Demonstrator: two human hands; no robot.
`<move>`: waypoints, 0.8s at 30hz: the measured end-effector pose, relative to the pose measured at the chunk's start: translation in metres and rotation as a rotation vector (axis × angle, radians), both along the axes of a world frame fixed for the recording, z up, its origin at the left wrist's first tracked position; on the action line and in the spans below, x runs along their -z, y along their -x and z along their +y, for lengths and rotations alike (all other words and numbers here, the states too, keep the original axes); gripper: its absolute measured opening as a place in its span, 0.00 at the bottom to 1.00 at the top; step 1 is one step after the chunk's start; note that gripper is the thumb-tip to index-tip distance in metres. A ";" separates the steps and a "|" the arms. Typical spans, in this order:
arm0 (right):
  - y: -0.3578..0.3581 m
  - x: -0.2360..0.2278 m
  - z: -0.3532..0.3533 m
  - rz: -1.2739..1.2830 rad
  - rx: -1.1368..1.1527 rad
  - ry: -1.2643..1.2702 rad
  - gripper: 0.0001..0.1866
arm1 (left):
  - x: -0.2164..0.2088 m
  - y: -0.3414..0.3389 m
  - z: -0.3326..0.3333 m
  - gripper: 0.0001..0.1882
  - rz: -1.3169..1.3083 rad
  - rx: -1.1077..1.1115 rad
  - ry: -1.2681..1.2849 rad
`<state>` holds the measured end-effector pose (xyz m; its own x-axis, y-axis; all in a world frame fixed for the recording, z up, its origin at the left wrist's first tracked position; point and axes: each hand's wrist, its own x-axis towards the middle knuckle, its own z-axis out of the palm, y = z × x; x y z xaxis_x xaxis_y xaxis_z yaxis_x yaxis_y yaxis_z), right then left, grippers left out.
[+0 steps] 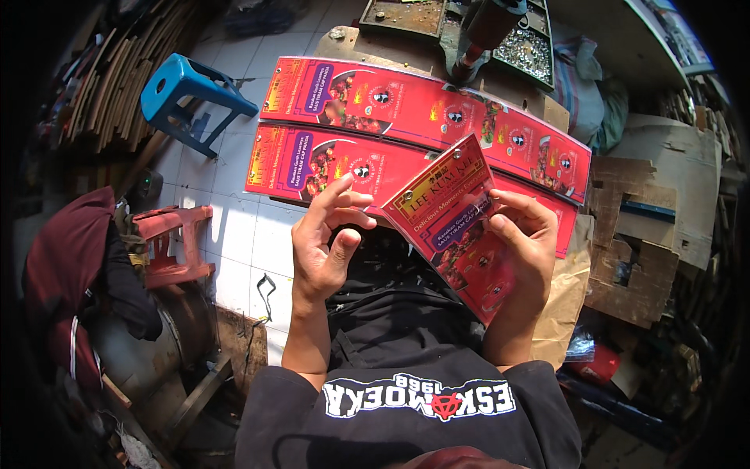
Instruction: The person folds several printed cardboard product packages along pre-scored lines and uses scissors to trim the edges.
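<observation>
In my right hand [531, 246] is a red printed card [445, 215], tilted, its right edge pinched between thumb and fingers. Small round metal eyelets show near the card's upper corners. My left hand [320, 246] is raised beside the card with fingers apart, holding nothing. Beyond both hands, two rows of similar long red printed panels lie on a workbench: a far panel [422, 102] and a near panel [273, 160], the near row partly hidden behind the held card.
A dark press-like tool [488, 35] stands at the bench's far side, next to a tray of small shiny metal pieces [523, 55]. A blue plastic stool [176, 90] and a red stool [176, 242] are at left. Cut cardboard [648, 273] and brown paper [566, 289] lie at right.
</observation>
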<state>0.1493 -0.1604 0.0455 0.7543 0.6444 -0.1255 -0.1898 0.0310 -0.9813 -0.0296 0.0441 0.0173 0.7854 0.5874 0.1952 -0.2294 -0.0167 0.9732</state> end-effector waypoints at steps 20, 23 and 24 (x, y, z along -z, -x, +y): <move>0.051 -0.019 0.062 -0.945 0.087 -0.063 0.17 | -0.016 -0.023 -0.044 0.30 -0.041 -0.035 0.058; 0.051 -0.020 0.069 -1.053 0.127 -0.082 0.18 | -0.018 -0.023 -0.045 0.29 -0.063 -0.026 0.051; 0.052 -0.020 0.069 -1.078 0.131 -0.089 0.19 | -0.019 -0.022 -0.045 0.29 -0.071 -0.017 0.059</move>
